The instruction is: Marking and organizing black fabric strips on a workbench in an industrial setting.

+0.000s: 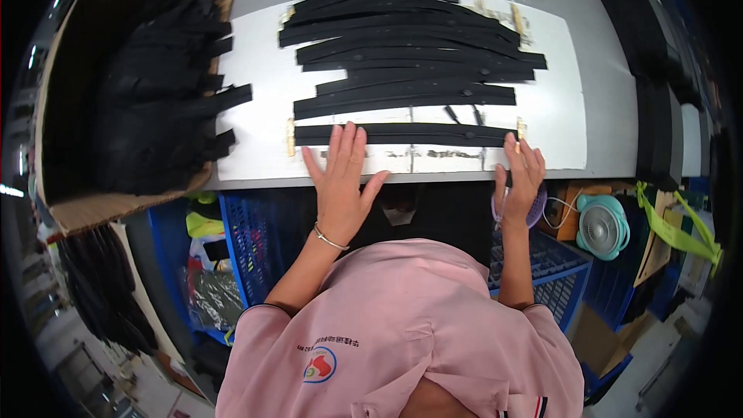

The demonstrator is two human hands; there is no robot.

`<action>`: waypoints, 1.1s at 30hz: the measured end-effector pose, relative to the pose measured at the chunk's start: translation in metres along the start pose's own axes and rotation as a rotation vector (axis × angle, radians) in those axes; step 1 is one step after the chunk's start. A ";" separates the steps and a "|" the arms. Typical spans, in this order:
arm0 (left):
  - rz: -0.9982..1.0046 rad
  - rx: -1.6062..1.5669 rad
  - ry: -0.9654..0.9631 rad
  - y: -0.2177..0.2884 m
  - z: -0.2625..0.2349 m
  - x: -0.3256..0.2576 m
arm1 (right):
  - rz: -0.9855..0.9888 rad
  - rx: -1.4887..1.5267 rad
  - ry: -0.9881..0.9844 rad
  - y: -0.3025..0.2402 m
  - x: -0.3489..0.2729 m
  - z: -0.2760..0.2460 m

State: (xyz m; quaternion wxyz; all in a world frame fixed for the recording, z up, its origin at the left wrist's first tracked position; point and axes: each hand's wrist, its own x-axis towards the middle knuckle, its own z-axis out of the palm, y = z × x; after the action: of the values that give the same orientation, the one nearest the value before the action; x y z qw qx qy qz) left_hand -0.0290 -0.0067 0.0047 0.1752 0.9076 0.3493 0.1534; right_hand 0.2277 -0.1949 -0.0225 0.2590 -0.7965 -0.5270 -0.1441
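Note:
A black fabric strip (402, 135) with a lengthwise seam and a small round dark piece near its right end lies flat on a white board (569, 120). My left hand (340, 174) rests on its left part, fingers spread and holding nothing. At the strip's right end, my right hand (523, 182) touches the fabric with its index fingertip. Its fingers are bent around a slim dark and silvery tool, mostly hidden by the hand. Yellowish tape pieces (291, 138) mark the board beside the strip's ends. Several similar black strips (410, 58) lie overlapped beyond it.
A cardboard box (58, 108) full of black strips stands on the left. Two small black scraps (452, 114) lie near the strip. Below the table's front edge are blue crates (246, 255), a purple basket (535, 207) and a teal fan (604, 227). Black material lines the right side.

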 end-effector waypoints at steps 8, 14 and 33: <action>-0.114 0.021 0.119 -0.035 -0.008 -0.019 | -0.008 -0.093 -0.067 -0.012 0.015 -0.015; -0.109 -0.023 0.173 -0.037 -0.002 -0.020 | 0.067 0.209 -0.098 -0.075 0.061 -0.011; -0.112 -0.084 0.273 -0.039 0.005 -0.020 | 0.278 0.889 -0.355 -0.183 0.104 0.089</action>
State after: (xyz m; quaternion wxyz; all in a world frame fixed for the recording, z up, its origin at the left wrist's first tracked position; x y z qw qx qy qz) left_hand -0.0638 0.0061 -0.0195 0.1722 0.8492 0.4133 0.2799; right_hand 0.0981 -0.0084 0.0042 0.4965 -0.6841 -0.4622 0.2681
